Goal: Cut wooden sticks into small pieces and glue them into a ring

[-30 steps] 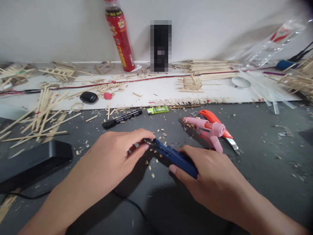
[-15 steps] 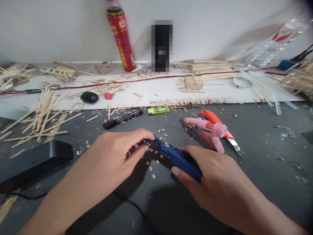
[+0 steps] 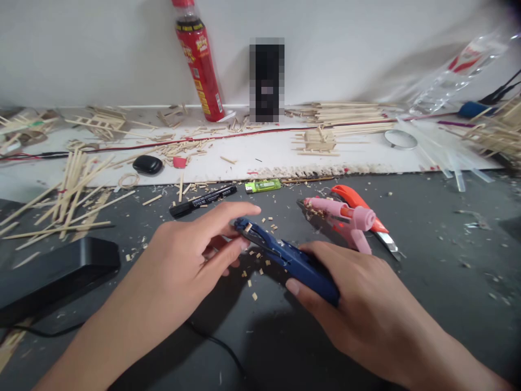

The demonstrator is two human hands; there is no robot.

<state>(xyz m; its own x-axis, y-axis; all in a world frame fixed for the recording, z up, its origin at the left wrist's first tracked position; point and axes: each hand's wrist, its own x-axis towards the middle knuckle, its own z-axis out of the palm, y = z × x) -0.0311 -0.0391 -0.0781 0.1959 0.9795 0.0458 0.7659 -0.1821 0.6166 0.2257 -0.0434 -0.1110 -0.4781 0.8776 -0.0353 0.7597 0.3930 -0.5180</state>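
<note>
Head view is showing a dark work surface littered with wood chips, and against its far edge a white board is carrying loose wooden sticks at ten o'clock. A red bottle is leaning on the wall at twelve o'clock.

Right hand, at five o'clock, is gripping the handles of the blue cutter, fingers curled closed around them. Left hand, at seven o'clock, is closing thumb and forefinger at the cutter's nose, pinching what is probably a small wood piece; the blur leaves this unsure. Compared with a half second ago, the cutter's tip is riding higher, lifted clear of the surface, and the left forefinger is stretching out straighter over it.

Just beyond the right hand, at one o'clock, a pink glue gun is lying against an orange utility knife. A black marker and a green lighter are lying near twelve o'clock.
</note>
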